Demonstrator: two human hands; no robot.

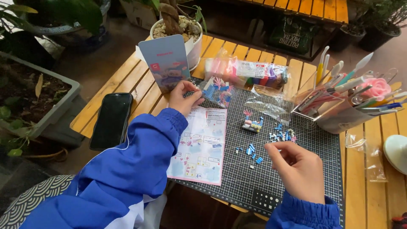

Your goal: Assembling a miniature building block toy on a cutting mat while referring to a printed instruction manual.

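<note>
My left hand (184,97) pinches the corner of a small clear bag of blue and pink building pieces (217,91) at the far edge of a pink-bordered instruction sheet (200,145). My right hand (298,168) hovers over the dark gridded cutting mat (254,186), fingers curled together near loose blue pieces (253,151); whether a tiny piece sits in them is hidden. A small half-built block model (252,124) stands on the mat between both hands, with more small pieces (283,135) to its right.
A black phone (112,119) lies on the wooden slat table (140,87) at left. A blue card box (166,61) stands before a white plant pot (194,46). Clear bags (254,74) and a holder of tools and pens (343,97) sit behind the mat.
</note>
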